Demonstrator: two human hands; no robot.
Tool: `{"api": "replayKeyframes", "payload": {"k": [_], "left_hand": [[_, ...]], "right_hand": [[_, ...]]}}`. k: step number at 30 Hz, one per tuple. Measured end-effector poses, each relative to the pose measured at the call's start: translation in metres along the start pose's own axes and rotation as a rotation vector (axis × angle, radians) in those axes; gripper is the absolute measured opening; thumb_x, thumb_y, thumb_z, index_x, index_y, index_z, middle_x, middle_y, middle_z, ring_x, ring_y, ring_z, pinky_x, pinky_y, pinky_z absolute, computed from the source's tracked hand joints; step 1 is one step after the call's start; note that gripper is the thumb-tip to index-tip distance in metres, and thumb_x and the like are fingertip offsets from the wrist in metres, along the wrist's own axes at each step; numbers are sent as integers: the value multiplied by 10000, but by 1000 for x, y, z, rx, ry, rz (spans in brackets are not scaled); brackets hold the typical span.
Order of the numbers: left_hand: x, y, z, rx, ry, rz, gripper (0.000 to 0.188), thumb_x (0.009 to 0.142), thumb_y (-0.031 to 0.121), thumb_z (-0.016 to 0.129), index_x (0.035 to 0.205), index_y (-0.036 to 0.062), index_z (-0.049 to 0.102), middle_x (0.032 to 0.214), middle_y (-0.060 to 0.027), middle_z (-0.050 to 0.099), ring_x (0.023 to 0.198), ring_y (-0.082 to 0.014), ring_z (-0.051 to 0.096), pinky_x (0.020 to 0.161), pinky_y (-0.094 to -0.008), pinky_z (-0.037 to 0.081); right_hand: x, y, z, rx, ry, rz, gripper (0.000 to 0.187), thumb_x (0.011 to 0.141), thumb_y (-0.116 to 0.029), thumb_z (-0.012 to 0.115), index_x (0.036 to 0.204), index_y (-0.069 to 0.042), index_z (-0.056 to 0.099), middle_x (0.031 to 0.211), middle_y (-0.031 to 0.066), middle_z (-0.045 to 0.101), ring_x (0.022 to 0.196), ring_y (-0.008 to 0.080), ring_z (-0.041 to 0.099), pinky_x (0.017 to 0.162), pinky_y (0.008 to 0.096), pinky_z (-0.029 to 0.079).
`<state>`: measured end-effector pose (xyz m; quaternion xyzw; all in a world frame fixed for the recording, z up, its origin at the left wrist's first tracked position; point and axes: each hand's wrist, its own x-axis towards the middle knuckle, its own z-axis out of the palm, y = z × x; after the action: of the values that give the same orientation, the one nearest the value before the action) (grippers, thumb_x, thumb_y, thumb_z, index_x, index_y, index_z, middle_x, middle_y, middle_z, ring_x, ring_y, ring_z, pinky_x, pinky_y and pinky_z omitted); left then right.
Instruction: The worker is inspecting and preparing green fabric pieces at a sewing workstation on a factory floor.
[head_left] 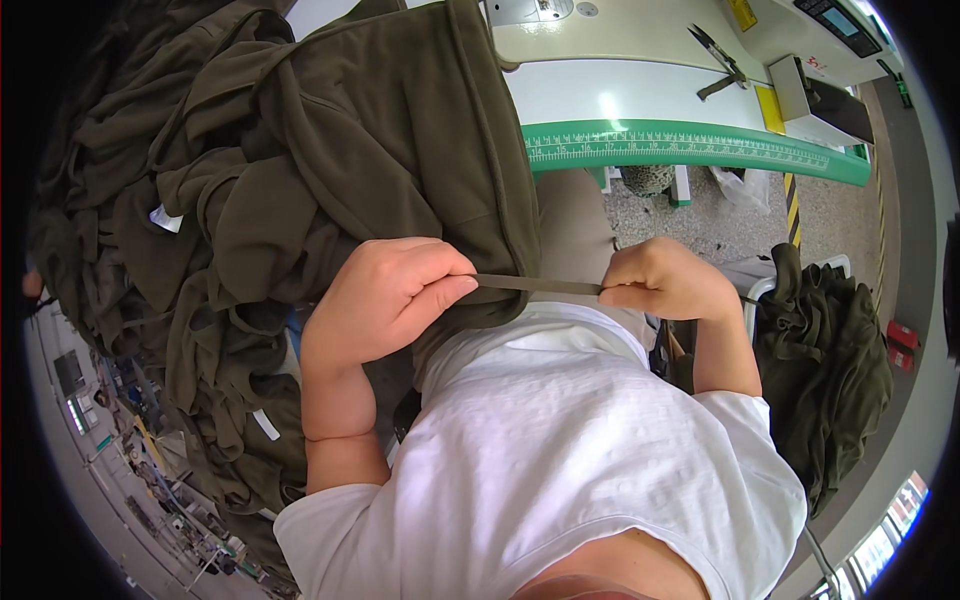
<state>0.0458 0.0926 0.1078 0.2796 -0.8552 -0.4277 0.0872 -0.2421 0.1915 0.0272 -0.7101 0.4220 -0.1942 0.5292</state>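
Observation:
A narrow olive-brown strip of tape (pixel 540 285) stretches taut between my two hands, just above my lap. My left hand (pixel 385 295) pinches one end between thumb and fingers. The other end is gripped by my right hand (pixel 670 280), its fingers curled in. Dark olive fabric (pixel 400 130) hangs over the table edge, its seamed border passing behind the tape, close to my left hand. Whether the tape is joined to this fabric cannot be seen.
A large heap of olive cloth (pixel 240 200) fills the left side. Thread snips (pixel 720 65) lie on the white sewing machine table (pixel 640 90), which has a green ruler edge (pixel 700 145). More olive cloth (pixel 825 350) hangs at my right. A small box (pixel 820 100) stands far right.

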Motion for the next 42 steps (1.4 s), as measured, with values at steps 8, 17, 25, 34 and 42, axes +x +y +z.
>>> {"api": "replayKeyframes", "payload": {"k": [8,17,25,34,42], "left_hand": [[21,-7,52,59,-110,107,123,828,136,594,800,16,593,708,-108,587,629,-288,572,551,-357,447],[51,-21,50,233,286,179,149,818,115,611,936,24,618,952,-117,625,895,-308,593,747,-369,478],[70,-70,55,589,456,134,316,788,148,658,1063,11,584,1145,-113,582,1084,-301,545,956,-405,420],[79,-71,48,528,450,47,344,819,208,647,1082,0,575,1167,-128,578,1063,-313,553,939,-398,431],[101,-83,22,500,393,6,441,833,293,629,1140,-12,547,1234,-141,545,1109,-318,534,933,-377,437]], "right_hand": [[35,-31,27,302,200,21,220,817,-120,670,992,2,616,739,79,642,645,173,607,599,282,481],[38,11,31,500,216,149,157,900,-140,578,983,-8,602,782,40,635,647,128,576,621,264,476],[60,58,49,1166,583,241,129,924,-156,558,960,-38,595,872,17,619,768,102,574,725,240,461],[79,48,58,1228,485,207,122,858,-116,650,956,-60,602,878,-7,621,781,79,568,726,222,454],[80,40,56,1206,469,157,135,832,-90,676,944,-61,605,861,-18,619,768,69,569,697,218,462]]}}
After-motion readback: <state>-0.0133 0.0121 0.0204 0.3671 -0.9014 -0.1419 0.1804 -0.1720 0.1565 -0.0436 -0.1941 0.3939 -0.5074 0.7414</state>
